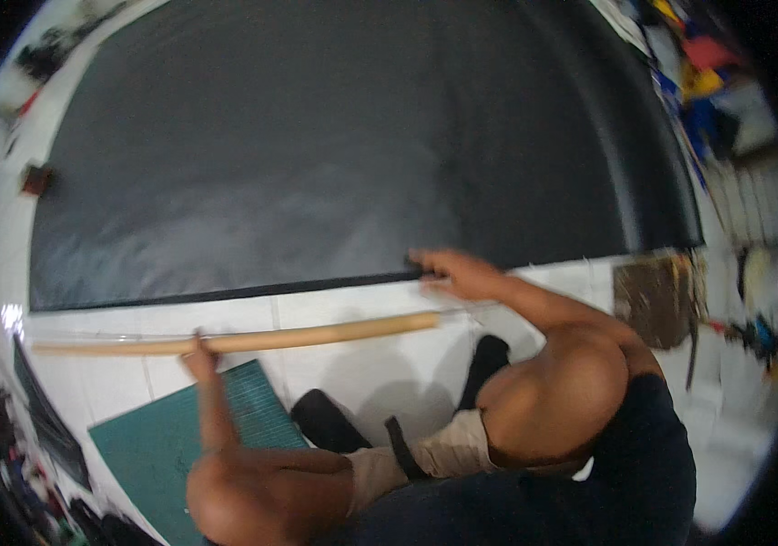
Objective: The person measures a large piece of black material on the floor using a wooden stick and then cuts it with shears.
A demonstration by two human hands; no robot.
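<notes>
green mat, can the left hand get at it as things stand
Probably yes: the green mat lies near the left hand, partly uncovered, though that hand seems to hold the tan pole.

White tiled floor point(125, 387), bright glare point(11, 317) at far left — blurred, colourful clutter point(703, 86) lining both sides.

The black sheet point(316, 136) looks like smooth plastic or fake leather, with soft shiny patches. The tan pole point(334, 337) is smooth and a bit dull; wood or card, I can't tell. The white floor point(343, 305) is smooth and slightly shiny. The green mat point(152, 446) looks dull. The brown block point(653, 305) looks rough.
</notes>
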